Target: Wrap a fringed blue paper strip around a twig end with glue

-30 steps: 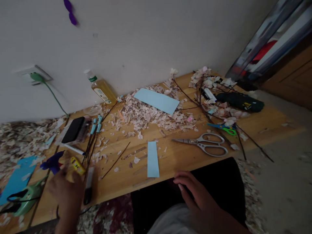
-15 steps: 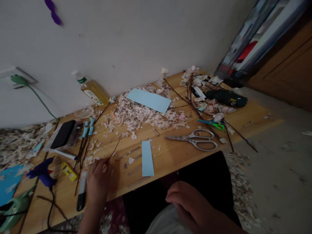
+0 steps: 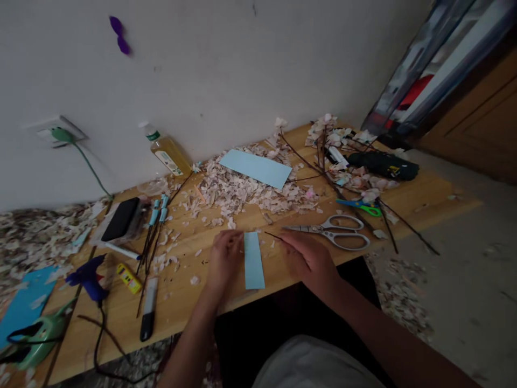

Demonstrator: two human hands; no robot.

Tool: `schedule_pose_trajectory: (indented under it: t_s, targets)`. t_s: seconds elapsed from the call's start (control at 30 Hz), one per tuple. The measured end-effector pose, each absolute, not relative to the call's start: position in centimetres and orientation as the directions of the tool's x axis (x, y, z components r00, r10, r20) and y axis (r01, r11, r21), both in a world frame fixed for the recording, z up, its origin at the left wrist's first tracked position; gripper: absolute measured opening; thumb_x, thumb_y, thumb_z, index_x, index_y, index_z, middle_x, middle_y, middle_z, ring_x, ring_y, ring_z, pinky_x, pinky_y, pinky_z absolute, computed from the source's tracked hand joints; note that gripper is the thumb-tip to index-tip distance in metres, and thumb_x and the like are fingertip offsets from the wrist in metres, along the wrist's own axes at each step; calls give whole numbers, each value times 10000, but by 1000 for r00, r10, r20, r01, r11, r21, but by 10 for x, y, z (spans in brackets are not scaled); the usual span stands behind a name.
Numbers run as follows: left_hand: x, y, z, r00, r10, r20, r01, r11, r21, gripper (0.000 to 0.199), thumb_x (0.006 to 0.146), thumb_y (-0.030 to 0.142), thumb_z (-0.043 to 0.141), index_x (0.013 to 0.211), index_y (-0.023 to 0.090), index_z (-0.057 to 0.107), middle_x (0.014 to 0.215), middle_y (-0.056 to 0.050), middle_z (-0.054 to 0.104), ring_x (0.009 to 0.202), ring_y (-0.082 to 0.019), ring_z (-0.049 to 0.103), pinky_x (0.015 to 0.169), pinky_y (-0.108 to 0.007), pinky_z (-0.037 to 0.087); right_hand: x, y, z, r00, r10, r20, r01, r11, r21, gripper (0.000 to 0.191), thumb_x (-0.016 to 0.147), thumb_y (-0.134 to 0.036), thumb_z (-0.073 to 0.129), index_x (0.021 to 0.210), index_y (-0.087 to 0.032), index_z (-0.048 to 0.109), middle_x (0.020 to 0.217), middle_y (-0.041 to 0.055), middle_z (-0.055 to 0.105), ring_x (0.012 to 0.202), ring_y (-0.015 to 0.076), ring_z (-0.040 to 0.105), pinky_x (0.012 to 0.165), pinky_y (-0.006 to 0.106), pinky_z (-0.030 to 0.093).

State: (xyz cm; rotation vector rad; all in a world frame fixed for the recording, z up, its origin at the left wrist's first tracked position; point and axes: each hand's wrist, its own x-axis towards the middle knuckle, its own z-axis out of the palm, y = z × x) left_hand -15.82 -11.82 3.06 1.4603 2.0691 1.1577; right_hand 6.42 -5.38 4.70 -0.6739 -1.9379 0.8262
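Note:
My right hand [image 3: 309, 258] is closed on a thin dark twig [image 3: 274, 236], whose tip points left over the table. A narrow light-blue paper strip [image 3: 254, 261] lies flat on the wood between my hands. At the strip's upper left edge is my left hand [image 3: 225, 256], its fingers curled; whether they pinch anything is hidden. Metal scissors [image 3: 343, 231] lie just beyond my right hand, blades pointing left.
A larger blue paper [image 3: 256, 168] rests on heaped pale shavings [image 3: 226, 188]. Around stand or lie a bottle [image 3: 167, 153], flowering branches [image 3: 323, 161], blue-tipped stems [image 3: 153, 226], a utility knife [image 3: 148, 310], a purple glue gun [image 3: 89, 277] and a phone [image 3: 121, 219].
My left hand has moved right to the paper strip. My right hand has come up from my lap over the table and now holds the twig that was at my left hand. The view has shifted.

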Motion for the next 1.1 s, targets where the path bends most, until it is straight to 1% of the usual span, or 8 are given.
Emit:
schedule_pose_trajectory:
  t_s: [0.03,0.1,0.23,0.43,0.6,0.73,0.87,1.1]
  targets:
    - [-169,-111,25,-395,905,156,659,162,735,214,932,336,596,1036,214,737,1072,-89,711,1000,-231,638,907,-388,495,65,-47,38,-468,705,533,208,674,-709,346,980,-114,465,1229,-245,666,1041,70,735,970,223,687,845,369,568]
    - [-179,-100,15,-353,930,105,727,202,656,212,939,322,596,1064,219,734,1096,-89,706,1041,-254,621,946,-428,466,63,-37,19,-500,677,540,308,722,-620,394,976,-92,423,1259,-232,659,1052,92,725,994,250,668,854,415,566]
    - [-173,-93,6,-319,946,59,817,242,524,199,915,329,656,1087,260,728,1078,-71,696,1056,-291,580,916,-452,420,50,-30,-8,-574,591,567,308,797,-519,377,980,-101,440,1263,-218,660,1068,99,718,998,255,651,895,448,562]
    - [-163,-95,7,-334,940,74,865,274,420,143,935,356,646,1013,243,687,1072,-50,679,1046,-285,561,872,-429,385,44,-30,-13,-602,599,528,314,786,-533,361,959,-81,469,1226,-220,669,1126,97,703,1026,241,650,904,423,567]
    - [-162,-96,4,-319,942,100,896,266,356,194,974,343,579,1113,229,653,1128,-69,661,1062,-295,553,892,-441,393,39,-26,-13,-620,599,507,323,783,-531,348,955,-73,471,1207,-210,668,1132,99,690,1041,234,643,902,406,558]
    - [-163,-96,2,-276,952,133,900,207,384,259,1014,291,492,1238,234,606,1221,-77,642,1113,-286,551,905,-431,408,27,-20,-10,-562,607,563,380,793,-475,350,951,-67,479,1207,-206,673,1143,113,668,1059,249,617,908,426,525]
    - [-166,-96,-1,-225,967,122,896,157,415,238,1018,279,479,1206,241,620,1186,-68,666,1091,-268,583,916,-428,412,18,-15,-10,-499,591,633,413,805,-425,347,958,-79,488,1202,-233,681,1110,98,654,1041,250,593,910,438,482]
    - [-171,-99,-7,-188,968,166,852,77,517,250,1013,204,452,1201,225,615,1131,-74,675,1090,-250,595,944,-427,420,20,-16,-14,-410,632,658,408,772,-487,366,946,-68,474,1203,-222,685,1065,93,633,1022,250,578,889,426,464]
